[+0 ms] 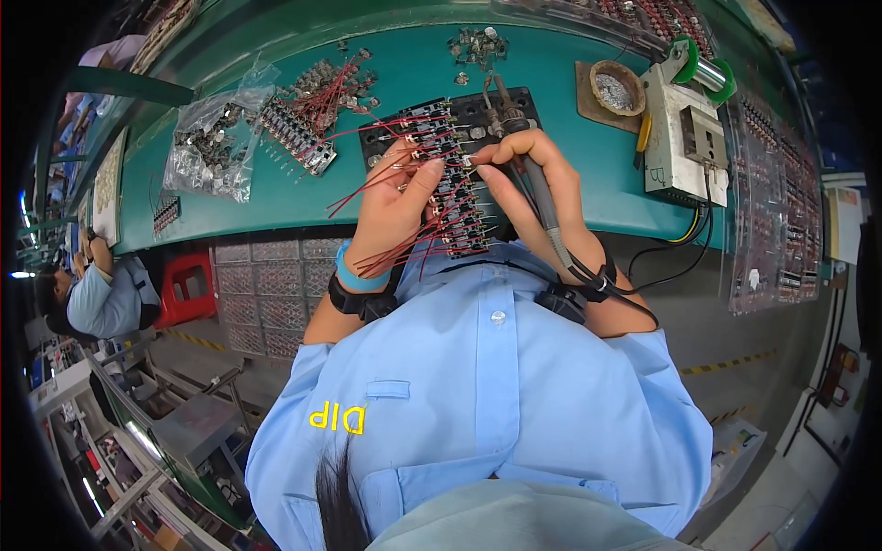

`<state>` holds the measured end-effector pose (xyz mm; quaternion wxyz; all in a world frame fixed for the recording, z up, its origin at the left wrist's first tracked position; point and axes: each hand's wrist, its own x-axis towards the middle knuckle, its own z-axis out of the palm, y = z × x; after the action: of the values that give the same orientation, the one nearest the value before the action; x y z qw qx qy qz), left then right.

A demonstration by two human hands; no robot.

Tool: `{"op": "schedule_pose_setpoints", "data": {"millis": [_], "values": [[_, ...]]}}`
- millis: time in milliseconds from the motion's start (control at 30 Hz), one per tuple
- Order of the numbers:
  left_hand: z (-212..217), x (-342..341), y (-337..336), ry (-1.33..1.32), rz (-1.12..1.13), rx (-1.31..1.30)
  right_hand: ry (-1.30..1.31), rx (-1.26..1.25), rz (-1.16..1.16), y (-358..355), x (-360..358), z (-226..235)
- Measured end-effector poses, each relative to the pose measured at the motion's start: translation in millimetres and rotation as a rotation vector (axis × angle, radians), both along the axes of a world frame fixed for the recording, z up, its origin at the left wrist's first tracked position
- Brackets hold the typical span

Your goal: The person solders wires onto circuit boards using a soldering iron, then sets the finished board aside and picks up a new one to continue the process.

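Observation:
A long strip of small circuit boards (466, 228), set with black components and trailing red wires, runs from a dark block (375, 145) toward my body. My left hand (395, 207) is closed at the strip's left edge, thumb and fingers pinching it among the red wires. At its right edge, my right hand (547, 179) pinches a small silvery part (468, 161) between thumb and index finger. A soldering iron with a grey handle (544, 202) passes beneath the right fingers; whether they grip it I cannot tell. Its metal end points toward the dark block.
Left on the green bench are another board strip (299, 138), a plastic bag of metal parts (216, 151) and piled red-wired parts (331, 92). More parts (478, 46) lie behind. Right stand a round dish (617, 89) and a soldering station (684, 138) with a solder spool (703, 71).

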<state>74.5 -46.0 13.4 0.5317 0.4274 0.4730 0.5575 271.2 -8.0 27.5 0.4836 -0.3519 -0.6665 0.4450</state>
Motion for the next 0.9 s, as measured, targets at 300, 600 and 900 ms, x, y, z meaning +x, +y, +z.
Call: {"op": "schedule_pose_setpoints", "data": {"millis": [300, 600, 900], "values": [[-1.5, 5.1, 1.0, 0.03, 0.01, 0.066, -0.159, 0.069, 0.039, -0.2, 6.6, -2.8], [3.5, 8.0, -4.4, -0.066, -0.004, -0.058, -0.168, 0.263, -0.137, -5.7, 3.4, -4.4], [1.2, 7.7, -4.7, -0.014, -0.022, -0.046, 0.032, -0.007, 0.007, -2.2, 2.8, -2.3]]}}
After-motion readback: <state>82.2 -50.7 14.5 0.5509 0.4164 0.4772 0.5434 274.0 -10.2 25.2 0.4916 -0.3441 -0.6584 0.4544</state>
